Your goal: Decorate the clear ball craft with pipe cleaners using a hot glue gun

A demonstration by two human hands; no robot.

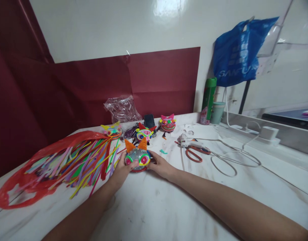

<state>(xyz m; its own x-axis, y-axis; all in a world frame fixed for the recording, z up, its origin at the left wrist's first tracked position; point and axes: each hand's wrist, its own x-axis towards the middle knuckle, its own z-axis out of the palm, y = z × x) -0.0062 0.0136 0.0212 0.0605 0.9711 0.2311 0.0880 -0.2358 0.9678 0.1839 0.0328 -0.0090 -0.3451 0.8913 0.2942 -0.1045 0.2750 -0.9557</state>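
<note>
A round silver-grey craft animal head (136,154) with orange pointed ears and pink eyes ringed in green and yellow is held low over the table, at the middle of the head view. My left hand (122,166) grips its left side, thumb on the front under one eye. Fingers of my right hand (159,164) curl around its right side, partly hidden behind it. Just behind it sits a similar craft head (144,134) with red ears. Farther back are a pink-eared one (168,124) and a yellow-eared one (113,130).
Colourful pipe cleaners (80,164) lie on a red plastic bag (47,150) at left. To the right are orange-handled scissors (194,155), a white glue gun (190,143) and its looping cord. A phone (149,123), spray can (208,100), cup (217,113) and power strip (268,135) stand behind.
</note>
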